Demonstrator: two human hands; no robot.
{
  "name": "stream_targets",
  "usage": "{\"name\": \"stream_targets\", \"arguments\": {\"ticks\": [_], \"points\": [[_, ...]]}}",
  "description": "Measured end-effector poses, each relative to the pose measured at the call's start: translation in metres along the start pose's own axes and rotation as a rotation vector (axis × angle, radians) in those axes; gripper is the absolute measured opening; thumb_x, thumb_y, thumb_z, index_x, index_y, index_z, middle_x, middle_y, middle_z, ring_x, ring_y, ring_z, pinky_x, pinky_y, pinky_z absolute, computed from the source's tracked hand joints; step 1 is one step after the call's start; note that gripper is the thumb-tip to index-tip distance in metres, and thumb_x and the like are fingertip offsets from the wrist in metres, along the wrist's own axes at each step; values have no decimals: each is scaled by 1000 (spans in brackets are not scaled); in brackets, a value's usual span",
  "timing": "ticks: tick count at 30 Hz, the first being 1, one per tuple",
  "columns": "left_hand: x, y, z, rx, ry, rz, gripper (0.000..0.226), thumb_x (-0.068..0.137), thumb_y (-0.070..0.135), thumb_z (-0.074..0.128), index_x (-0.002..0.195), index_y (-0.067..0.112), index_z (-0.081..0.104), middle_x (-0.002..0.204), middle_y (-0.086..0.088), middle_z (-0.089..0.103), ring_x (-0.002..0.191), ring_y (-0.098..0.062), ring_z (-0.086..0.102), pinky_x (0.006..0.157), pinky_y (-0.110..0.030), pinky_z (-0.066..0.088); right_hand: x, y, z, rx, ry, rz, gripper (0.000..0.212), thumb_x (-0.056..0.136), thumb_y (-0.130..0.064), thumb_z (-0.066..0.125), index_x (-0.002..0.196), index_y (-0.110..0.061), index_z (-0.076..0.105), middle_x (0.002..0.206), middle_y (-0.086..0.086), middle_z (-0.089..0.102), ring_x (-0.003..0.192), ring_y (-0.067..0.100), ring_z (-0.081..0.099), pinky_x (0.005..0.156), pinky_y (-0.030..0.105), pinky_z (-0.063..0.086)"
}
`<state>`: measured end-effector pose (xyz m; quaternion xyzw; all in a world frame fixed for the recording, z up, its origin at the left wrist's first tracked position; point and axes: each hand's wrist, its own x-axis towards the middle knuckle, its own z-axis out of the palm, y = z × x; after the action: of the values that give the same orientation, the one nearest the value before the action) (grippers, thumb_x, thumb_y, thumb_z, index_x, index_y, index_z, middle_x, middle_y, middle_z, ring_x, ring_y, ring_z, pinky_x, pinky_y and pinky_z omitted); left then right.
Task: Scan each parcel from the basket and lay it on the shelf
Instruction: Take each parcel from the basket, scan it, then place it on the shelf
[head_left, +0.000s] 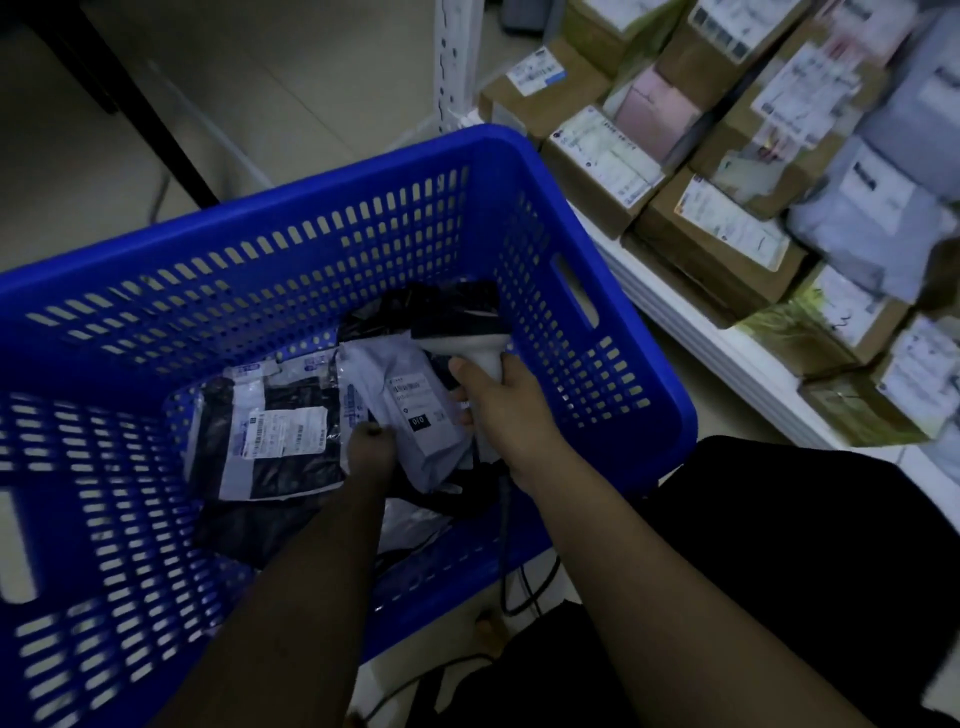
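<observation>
While the right hand (498, 410) grips the white handheld barcode scanner (467, 338) with its head over the blue perforated plastic basket (322, 176), the left hand (370, 441) pinches the near edge of the pale grey plastic mailer parcel (400, 405). That parcel lies at the basket's middle, directly between both hands, long axis running away from the person, label up under the scanner. Cardboard boxes fill the white shelf (691, 312) to the right.

Parcel depot or courier pickup room: white metal shelf (691, 306) stacked with labelled cardboard boxes (717, 234), blue slotted basket (311, 218) of mailer bags, handheld barcode scanner (467, 332).
</observation>
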<state>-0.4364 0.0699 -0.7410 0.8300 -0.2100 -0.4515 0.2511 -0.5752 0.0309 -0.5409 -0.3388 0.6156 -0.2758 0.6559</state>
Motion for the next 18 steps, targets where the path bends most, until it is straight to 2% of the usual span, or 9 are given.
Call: {"name": "stream_targets", "arguments": {"ticks": [4,6,9,11,14,16,18], "points": [[-28,39,-14,-200,75,122,34,91,0,49,64,14,35,62,-3,41,63,-17,44,64,-26,28,-14,-12,-10,39,108,-24,25,96,-19,59,117,-7,57,89,7,61,66,12,57,50,17,49],[-43,54,-27,-276,98,207,34,93,-1,47,66,15,33,62,-4,40,57,-12,38,64,-27,31,-24,-15,-15,14,144,-39,26,95,-23,60,118,-9,58,88,7,61,62,12,59,57,25,52],[-63,77,-49,-369,99,326,33,95,-3,43,70,16,33,67,-4,39,60,-11,37,59,-25,32,-41,-22,-23,45,152,-71,20,95,-23,61,110,-10,56,80,8,58,59,16,57,65,35,52],[-81,94,-67,-373,48,407,28,98,3,42,74,14,33,70,-5,37,61,-12,36,57,-20,34,-58,-30,-28,47,154,-127,15,95,-22,60,105,-12,55,77,7,56,59,17,54,59,32,50],[-107,118,-88,-367,-4,515,25,101,12,42,77,17,33,73,-3,36,63,-12,38,60,-25,33,-81,-43,-37,19,153,-211,14,95,-21,60,105,-12,56,76,4,58,58,15,53,52,24,49],[-126,134,-102,-404,-22,556,25,100,12,44,77,19,35,72,-1,39,64,-11,42,61,-28,35,-91,-49,-44,12,185,-265,19,92,-21,64,108,-11,59,76,3,60,59,14,55,52,22,49],[-146,146,-114,-470,-77,582,23,99,12,46,79,18,39,70,1,45,64,-10,47,61,-27,38,-97,-57,-52,27,246,-295,24,88,-22,70,108,-12,60,78,3,63,63,15,57,56,26,50]]}}
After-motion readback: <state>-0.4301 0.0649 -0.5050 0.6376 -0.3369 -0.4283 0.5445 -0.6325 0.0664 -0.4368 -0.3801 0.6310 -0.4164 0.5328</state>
